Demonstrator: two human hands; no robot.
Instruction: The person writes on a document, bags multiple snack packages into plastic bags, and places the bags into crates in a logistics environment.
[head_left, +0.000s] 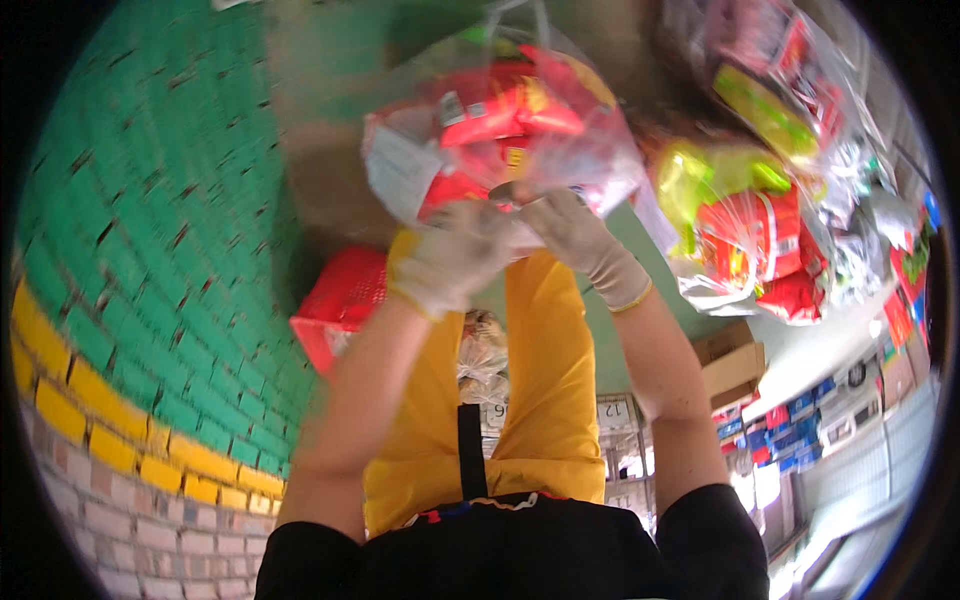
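Both my hands wear pale work gloves and meet in front of me at the near side of a large clear plastic bag [590, 165] filled with red packages [500, 105]. My left hand [460, 255] has its fingers curled closed. Beside it, the fingers of my right hand [575, 232] are drawn together too. A small grey-brown piece [503, 192] shows at the fingertips between them, too blurred to name. Motion smears both hands, so what they grip is unclear. A white sheet [400, 165] shows on the bag's left side.
A red plastic basket [345, 300] stands left, by a green brick wall [170, 210]. More filled clear bags [745, 235] lie to the right, with a cardboard box [730, 365] nearer me. Another bagged item [484, 345] shows between my legs.
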